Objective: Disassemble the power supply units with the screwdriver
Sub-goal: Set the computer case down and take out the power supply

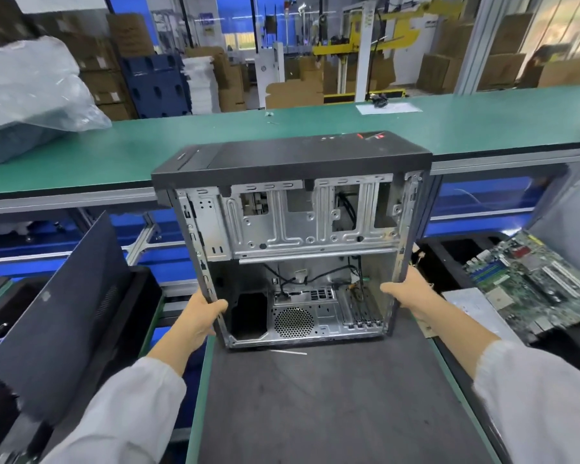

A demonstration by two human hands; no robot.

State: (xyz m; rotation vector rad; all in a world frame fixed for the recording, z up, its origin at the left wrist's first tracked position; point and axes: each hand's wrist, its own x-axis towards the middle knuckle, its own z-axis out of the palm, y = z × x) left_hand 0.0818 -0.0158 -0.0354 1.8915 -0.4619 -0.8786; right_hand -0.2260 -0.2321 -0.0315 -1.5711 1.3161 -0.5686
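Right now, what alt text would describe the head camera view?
Two hands, left hand and right hand, grip the sides of an open, mostly gutted computer case above a dark work mat. A circuit board lies at right.

case [292, 229] between hands, circuit board [533, 279] right

Both arms reach forward in white sleeves, forearms bare from mid-forearm to the wrists. The left grip [204, 311] curls its thumb over the near left edge of the computer case [292, 236], fingers hidden behind it. The right grip [412, 291] clasps the right edge, thumb lying along the inside, fingers wrapped round the outside.
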